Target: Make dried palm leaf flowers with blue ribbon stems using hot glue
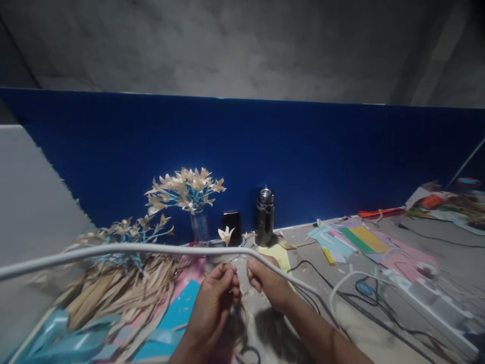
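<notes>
The left hand (221,298) and right hand (265,280) are a little apart, fingers curled; whether either grips anything thin, I cannot tell. Just beyond them stands a pale artificial flower (226,235), near a black phone (232,227) and a dark metallic flask (265,217). Dried husk strips (109,288) lie to the left, power strip (432,308) to the right.

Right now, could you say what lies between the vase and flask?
Between the vase and flask, the head view shows a phone-like slab and a pale flower.
</notes>
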Motion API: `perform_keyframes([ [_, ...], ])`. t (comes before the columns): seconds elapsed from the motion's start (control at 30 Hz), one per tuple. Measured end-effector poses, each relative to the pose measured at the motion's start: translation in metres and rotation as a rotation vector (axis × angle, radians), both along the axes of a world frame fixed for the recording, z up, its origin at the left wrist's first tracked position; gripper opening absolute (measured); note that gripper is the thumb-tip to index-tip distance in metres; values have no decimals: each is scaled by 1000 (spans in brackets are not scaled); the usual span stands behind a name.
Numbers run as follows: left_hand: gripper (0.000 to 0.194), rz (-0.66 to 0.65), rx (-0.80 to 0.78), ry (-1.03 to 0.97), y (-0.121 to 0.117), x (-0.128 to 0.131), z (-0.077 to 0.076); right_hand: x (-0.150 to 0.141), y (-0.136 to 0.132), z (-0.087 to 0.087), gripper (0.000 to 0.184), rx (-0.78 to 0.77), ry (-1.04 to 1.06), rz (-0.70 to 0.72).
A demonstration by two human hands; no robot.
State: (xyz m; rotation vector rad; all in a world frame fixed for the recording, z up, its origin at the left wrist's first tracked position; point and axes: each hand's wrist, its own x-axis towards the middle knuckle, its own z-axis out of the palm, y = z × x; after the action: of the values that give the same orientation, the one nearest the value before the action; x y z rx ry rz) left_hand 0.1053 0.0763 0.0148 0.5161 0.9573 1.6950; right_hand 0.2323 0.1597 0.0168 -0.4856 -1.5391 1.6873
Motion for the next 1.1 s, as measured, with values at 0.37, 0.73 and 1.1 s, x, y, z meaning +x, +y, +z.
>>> perform_keyframes([
  [0.37, 37, 148, 19, 36, -11, -10, 0, -5, -6, 7, 21, 24, -67, 107],
  [0.73, 39, 153, -22, 3, -26, -13, -5, -35, -44, -26, 57, -263, 156, 186],
  [1.1, 39, 263, -51, 66, -41, -27, -15, -6, -70, -56, 19, -51, -394, 585],
])
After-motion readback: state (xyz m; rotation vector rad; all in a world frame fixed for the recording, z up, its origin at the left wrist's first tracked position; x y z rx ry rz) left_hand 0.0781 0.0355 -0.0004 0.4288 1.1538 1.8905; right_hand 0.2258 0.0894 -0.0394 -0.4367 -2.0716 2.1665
